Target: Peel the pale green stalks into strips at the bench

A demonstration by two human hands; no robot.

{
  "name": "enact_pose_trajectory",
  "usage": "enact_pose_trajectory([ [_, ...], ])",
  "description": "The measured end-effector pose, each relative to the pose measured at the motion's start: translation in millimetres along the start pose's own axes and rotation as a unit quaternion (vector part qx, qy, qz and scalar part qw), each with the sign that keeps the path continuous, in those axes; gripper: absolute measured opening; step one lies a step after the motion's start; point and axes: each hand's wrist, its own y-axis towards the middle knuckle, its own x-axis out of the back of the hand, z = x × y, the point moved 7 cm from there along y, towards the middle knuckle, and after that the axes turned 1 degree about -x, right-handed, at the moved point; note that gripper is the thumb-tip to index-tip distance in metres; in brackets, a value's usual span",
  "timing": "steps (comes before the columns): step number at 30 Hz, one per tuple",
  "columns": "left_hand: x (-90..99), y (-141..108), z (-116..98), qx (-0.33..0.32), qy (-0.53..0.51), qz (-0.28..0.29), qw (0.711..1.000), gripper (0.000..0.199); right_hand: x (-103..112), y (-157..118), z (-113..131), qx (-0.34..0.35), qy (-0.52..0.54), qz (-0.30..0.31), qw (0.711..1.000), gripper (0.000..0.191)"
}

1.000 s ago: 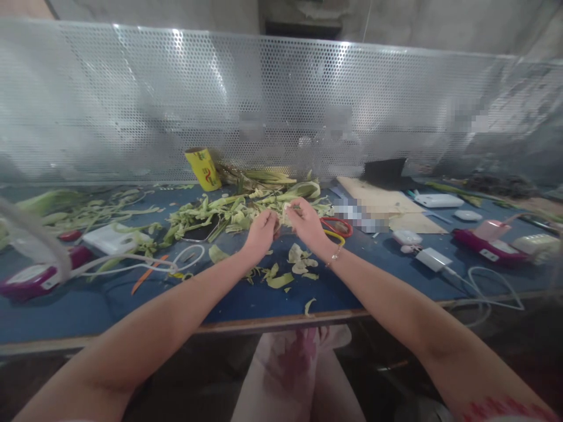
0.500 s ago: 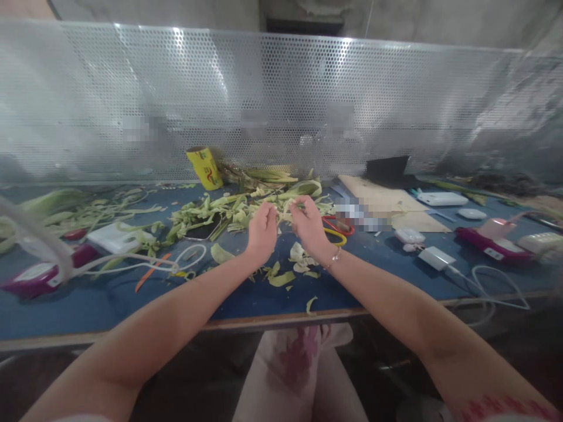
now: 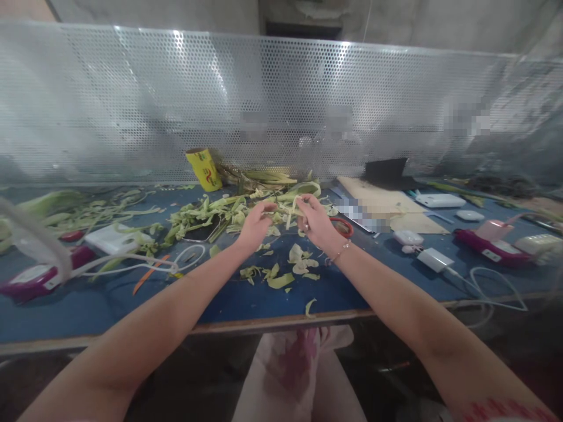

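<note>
Between the thumb and fingers of my right hand [image 3: 314, 221] is a pale green plant strip [image 3: 291, 214], pointing down toward the table. My left hand [image 3: 258, 223] is a short way to the left, its thumb and fingers apart at the edge of the leafy pile, with nothing visible between them. A heap of green stems and leaves [image 3: 197, 217] spreads behind and left of my hands. Pale leaf scraps [image 3: 301, 259] and curled green peelings [image 3: 280, 281] lie on the blue table [image 3: 264, 308] in front of my hands.
A yellow roll [image 3: 204, 170] stands behind the heap, before a perforated metal screen [image 3: 281, 111]. Red-handled scissors [image 3: 345, 227] lie by my right wrist. Brown card [image 3: 378, 199], a white charger [image 3: 435, 259] and a purple power strip [image 3: 492, 247] are on the right; a white box [image 3: 116, 237] and cables, left.
My hands have moved apart, the left one shifting left and opening. My right hand has turned slightly, and the pale strip in it now shows clearly.
</note>
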Motion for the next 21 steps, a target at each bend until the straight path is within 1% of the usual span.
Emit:
enact_pose_trajectory([
  [2,-10.3,0,-1,-0.017,0.042,0.053,0.998,0.034,-3,-1,-2,-0.015,0.015,0.015,1.0,0.031],
  [4,-14.8,-3,-6,-0.044,0.081,0.061,0.994,0.028,-8,-2,-4,-0.026,0.02,0.038,0.999,0.031],
  [6,-18.3,-7,-10,-0.058,0.094,0.074,0.991,0.018,-11,-4,-5,-0.038,0.017,0.057,0.998,0.032],
  [8,-20.5,-9,-9,-0.054,0.086,0.093,0.99,0.015,-12,-4,-5,-0.046,0.006,0.055,0.997,0.032],
  [10,-21.7,-11,-6,-0.044,0.078,0.109,0.99,0.017,-8,-4,-4,-0.05,-0.014,0.033,0.998,0.032],
  [13,-21.4,-12,-3,-0.041,0.089,0.109,0.989,0.02,-2,-1,-4,-0.05,-0.037,-0.001,0.998,0.032],
  [16,-19.3,-11,0,-0.033,0.095,0.088,0.991,0.024,4,4,-3,-0.035,-0.031,-0.021,0.999,0.034],
  [18,-17.2,-10,2,-0.019,0.088,0.074,0.993,0.028,6,7,-2,-0.023,-0.012,-0.018,0.999,0.034],
  [21,-14.1,-8,7,0.008,0.054,0.058,0.997,0.031,4,6,0,-0.018,0.025,0.009,0.999,0.032],
])
